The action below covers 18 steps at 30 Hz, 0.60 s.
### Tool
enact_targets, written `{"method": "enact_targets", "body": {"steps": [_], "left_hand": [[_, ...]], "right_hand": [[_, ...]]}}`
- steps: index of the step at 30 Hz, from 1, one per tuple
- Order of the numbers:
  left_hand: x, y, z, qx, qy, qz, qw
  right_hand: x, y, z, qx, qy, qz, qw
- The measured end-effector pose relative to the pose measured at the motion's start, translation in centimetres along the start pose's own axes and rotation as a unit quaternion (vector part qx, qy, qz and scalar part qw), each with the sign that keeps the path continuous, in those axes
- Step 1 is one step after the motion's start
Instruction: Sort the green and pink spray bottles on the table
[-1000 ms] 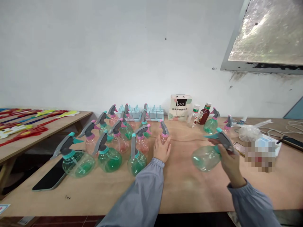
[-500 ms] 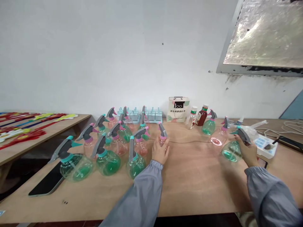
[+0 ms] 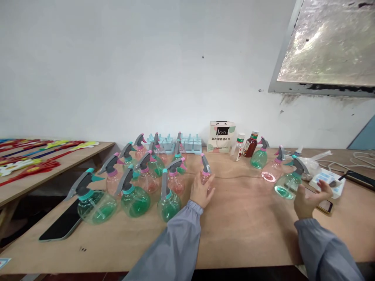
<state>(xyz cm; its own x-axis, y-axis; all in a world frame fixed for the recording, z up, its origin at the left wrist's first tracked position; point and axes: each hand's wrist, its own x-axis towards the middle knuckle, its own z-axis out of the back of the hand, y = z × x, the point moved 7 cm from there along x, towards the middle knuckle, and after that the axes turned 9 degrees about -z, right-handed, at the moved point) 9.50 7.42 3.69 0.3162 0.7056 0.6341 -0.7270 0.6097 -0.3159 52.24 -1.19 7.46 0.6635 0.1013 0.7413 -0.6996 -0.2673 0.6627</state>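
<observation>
My left hand (image 3: 201,190) is wrapped round the body of a pink spray bottle (image 3: 205,178), which stands upright with its grey head showing above the fingers. Most of that bottle's body is hidden behind the hand. On the right, my right hand (image 3: 310,198) holds nothing, its fingers apart, just beside a green spray bottle (image 3: 288,184). A pink spray bottle (image 3: 272,171) and another green one (image 3: 259,158) stand behind it. Left of my left hand, several green and pink spray bottles are grouped, the nearest being a green one (image 3: 169,205).
Pale blue ice-pop moulds (image 3: 191,145), a paper bag (image 3: 220,137) and two sauce bottles (image 3: 250,145) line the back. A phone (image 3: 60,223) lies at left, another (image 3: 325,206) by my right hand. A white box (image 3: 328,180) and cables lie at right.
My right hand has let go of the green spray bottle's head and drawn back toward me, fingers spread. My left hand stays at the pink spray bottle. The view has shifted slightly.
</observation>
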Motion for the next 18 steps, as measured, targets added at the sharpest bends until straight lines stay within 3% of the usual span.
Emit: {"method": "enact_targets", "body": {"steps": [2, 4, 7, 10, 12, 14, 16, 18], "left_hand": [[-0.4, -1.0, -0.3, -0.025, 0.029, -0.039, 0.998], [-1.1, -2.1, -0.7, -0.046, 0.053, -0.074, 0.995], [-2.1, -3.4, -1.3, -0.064, 0.09, -0.11, 0.988], [-2.5, -4.7, -1.7, -0.066, 0.13, -0.143, 0.979], [-2.8, -5.4, -1.8, -0.058, 0.168, -0.148, 0.973], [-3.6, -5.5, -1.1, -0.046, 0.213, -0.123, 0.968], [-5.4, -5.3, 1.3, -0.045, 0.25, -0.095, 0.963], [-8.2, -5.0, 5.5, -0.08, 0.264, -0.1, 0.956]], "right_hand": [[-3.7, 3.8, -0.2, 0.047, 0.02, 0.049, 0.997], [-7.8, 8.4, -3.3, 0.07, 0.192, 0.064, 0.977], [-13.5, 14.3, -9.1, 0.11, 0.438, -0.004, 0.892], [-17.4, 18.4, -13.6, 0.176, 0.584, -0.065, 0.79], [-18.2, 19.7, -15.5, 0.217, 0.603, -0.09, 0.762], [-18.2, 20.0, -16.7, 0.242, 0.588, -0.101, 0.765], [-17.8, 19.8, -17.4, 0.249, 0.57, -0.109, 0.776], [-17.1, 19.4, -17.6, 0.248, 0.555, -0.137, 0.782]]}}
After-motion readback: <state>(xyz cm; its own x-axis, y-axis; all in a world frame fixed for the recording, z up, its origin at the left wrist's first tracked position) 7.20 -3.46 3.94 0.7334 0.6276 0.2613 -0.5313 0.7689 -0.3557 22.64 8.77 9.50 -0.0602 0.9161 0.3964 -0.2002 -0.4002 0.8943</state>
